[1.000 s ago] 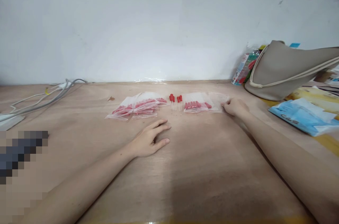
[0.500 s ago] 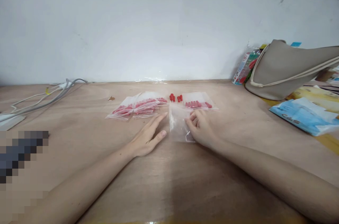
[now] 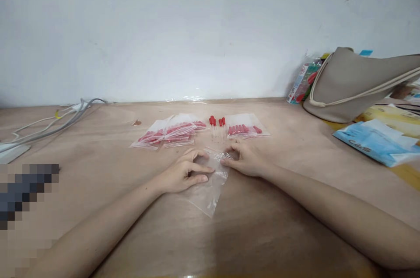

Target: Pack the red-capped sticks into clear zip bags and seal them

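Clear plastic bag point(image 3: 210, 191) lies on the wooden tabletop point(image 3: 278, 230), left hand point(image 3: 180, 174) loosely spread and touching it, right hand point(image 3: 246, 158) curled at its upper right edge, though whether that hand pinches it cannot be confirmed.

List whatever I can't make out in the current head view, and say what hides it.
All in the head view:
- Part of the clear bag: covered by the left hand.
- Thin ends of the red-topped pieces: too small.
- Full contents of the overlapping bags: they cover one another.
- Dark object: pixelated, cut off at left.
- Grey bag's far end: cut off at right.
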The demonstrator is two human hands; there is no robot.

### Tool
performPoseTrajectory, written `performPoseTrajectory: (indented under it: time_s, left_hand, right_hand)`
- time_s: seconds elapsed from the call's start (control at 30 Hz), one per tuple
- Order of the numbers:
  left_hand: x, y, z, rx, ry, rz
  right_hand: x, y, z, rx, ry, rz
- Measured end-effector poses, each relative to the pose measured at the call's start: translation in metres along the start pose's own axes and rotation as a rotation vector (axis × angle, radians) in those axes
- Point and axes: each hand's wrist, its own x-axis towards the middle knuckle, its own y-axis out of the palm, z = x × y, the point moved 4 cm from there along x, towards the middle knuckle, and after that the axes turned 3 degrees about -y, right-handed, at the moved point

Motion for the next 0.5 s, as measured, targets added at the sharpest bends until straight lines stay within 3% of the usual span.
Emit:
performPoseTrajectory:
  time_s: [0.13, 0.27, 0.4, 0.5]
  left_hand:
    - [0.001, -0.007, 0.003, 0.065, 0.041, -0.023]
    - [-0.001, -0.001, -0.003, 0.094, -0.105, -0.109]
    - [-0.007, 0.012, -0.016, 0.147, -0.298, -0.155]
    - [-0.008, 0.016, -0.018, 0.159, -0.287, -0.083]
  right_hand:
    - [-0.001, 0.009, -0.005, 0.127, 0.030, 0.053]
    - [-0.004, 0.008, -0.004, 0.127, -0.021, -0.073]
    - [-0.008, 0.000, 0.005, 0.104, -0.302, -0.102]
    - [-0.011, -0.006, 0.008, 0.118, -0.504, -0.063]
